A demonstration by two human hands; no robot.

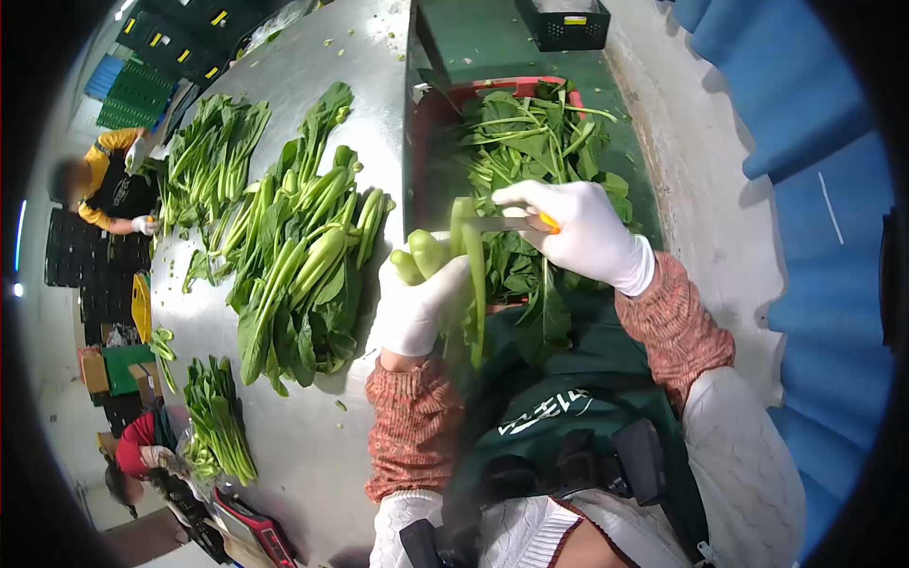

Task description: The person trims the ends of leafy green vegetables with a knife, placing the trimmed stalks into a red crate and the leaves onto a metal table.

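Note:
My left hand (417, 301), in a white glove, is closed around the thick pale-green stems of some leafy greens (428, 252). One long stalk (471, 275) hangs down beside its fingers, slightly blurred. In my gloved right hand (585, 227) is a small knife (502, 224) with an orange handle, its blade pointing left and meeting that stalk near the top. Below both hands stands a red crate (437, 118) heaped with loose leaves and stems (530, 142). A big pile of leafy greens (308, 256) lies on the metal table just left of my left hand.
The metal table (312, 454) bears more bunches of greens (216, 417) and a red-framed scale (256, 530). Two people work along its far side, one in yellow sleeves (114, 142). A black crate (566, 24) sits on the floor ahead; blue curtains (833, 256) hang at right.

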